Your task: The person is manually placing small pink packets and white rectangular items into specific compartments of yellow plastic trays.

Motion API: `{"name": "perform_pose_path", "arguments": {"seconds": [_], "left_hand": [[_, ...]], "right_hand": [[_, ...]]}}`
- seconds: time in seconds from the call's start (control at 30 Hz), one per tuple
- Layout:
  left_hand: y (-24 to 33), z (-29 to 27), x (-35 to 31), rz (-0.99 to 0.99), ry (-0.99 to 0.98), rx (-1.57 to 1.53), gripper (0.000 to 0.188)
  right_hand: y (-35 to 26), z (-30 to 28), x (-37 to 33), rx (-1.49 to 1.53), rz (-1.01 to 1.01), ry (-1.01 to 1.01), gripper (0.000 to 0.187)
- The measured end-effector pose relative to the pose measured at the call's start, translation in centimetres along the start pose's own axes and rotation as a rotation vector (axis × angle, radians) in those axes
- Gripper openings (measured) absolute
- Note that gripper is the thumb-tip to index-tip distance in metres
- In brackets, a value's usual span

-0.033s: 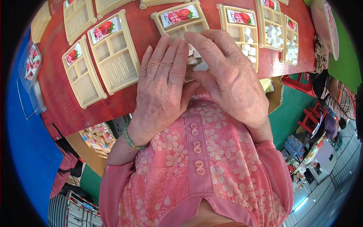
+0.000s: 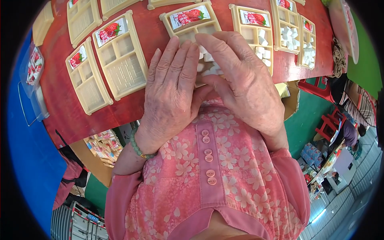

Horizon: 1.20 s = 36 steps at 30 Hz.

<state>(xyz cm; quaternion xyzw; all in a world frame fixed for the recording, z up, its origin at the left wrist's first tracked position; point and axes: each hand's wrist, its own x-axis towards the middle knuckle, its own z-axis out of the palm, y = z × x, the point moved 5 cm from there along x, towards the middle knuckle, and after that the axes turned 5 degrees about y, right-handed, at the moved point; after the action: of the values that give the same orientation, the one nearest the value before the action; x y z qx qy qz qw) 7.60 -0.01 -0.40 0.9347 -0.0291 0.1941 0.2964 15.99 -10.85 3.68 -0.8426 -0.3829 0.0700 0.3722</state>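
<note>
Beneath both hands lies a cream plastic compartment tray [image 2: 161, 17] with a strawberry-printed sachet [image 2: 189, 19] in its far section. Small white cubes [image 2: 208, 57] show in the gap between the hands, inside the near compartment. My left hand [image 2: 171, 86] rests flat over the tray's left side, its fingers stretched out side by side. Over the right side, my right hand [image 2: 252, 86] is arched, fingers bent and thumb apart from them. Nothing shows in its grasp. The hands cover much of the tray's near part.
Left of the hands, trays [image 2: 121, 56] hold sachets but no cubes. To the right, several trays [image 2: 253, 36] hold sachets and white cubes. A clear bag of sachets [image 2: 34, 68] lies at the red table's left edge. An open carton [image 2: 98, 160] stands below the table, near red stools [image 2: 330, 124].
The white cubes between my hands have shifted a little, and more of them show beside my right thumb. Both hands stay almost in place.
</note>
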Motion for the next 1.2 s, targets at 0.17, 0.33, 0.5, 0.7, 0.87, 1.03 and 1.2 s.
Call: {"name": "perform_pose_path", "arguments": {"seconds": [0.17,0.33,0.5,0.7,0.87,1.03,1.2], "left_hand": [[0.2,0.1,0.3,-0.002,-0.021,0.012,0.075],[0.2,0.0,0.3,-0.006,-0.025,0.026,0.073],[0.6,-0.3,0.0,0.01,-0.043,0.123,0.071],[0.9,-0.1,0.3,0.046,0.001,0.122,0.066],[0.8,0.5,0.2,0.051,0.004,0.125,0.061],[0.7,0.5,0.3,0.063,0.042,0.13,0.057],[0.6,0.5,0.1,0.045,0.039,0.1,0.055]], "right_hand": [[0.6,-1.2,-0.1,0.026,0.082,0.012,0.05],[3.5,-4.8,-0.3,0.071,0.141,0.16,0.03],[7.5,-7.8,-0.4,-0.058,0.228,0.29,0.014],[7.7,-6.1,-0.4,-0.136,0.326,0.2,0.016],[7.5,-5.4,-0.3,-0.388,0.213,0.206,0.019],[7.1,-5.0,0.3,-0.262,0.395,0.156,0.018],[8.2,-4.7,-0.2,-0.056,0.459,0.213,0.014]]}}
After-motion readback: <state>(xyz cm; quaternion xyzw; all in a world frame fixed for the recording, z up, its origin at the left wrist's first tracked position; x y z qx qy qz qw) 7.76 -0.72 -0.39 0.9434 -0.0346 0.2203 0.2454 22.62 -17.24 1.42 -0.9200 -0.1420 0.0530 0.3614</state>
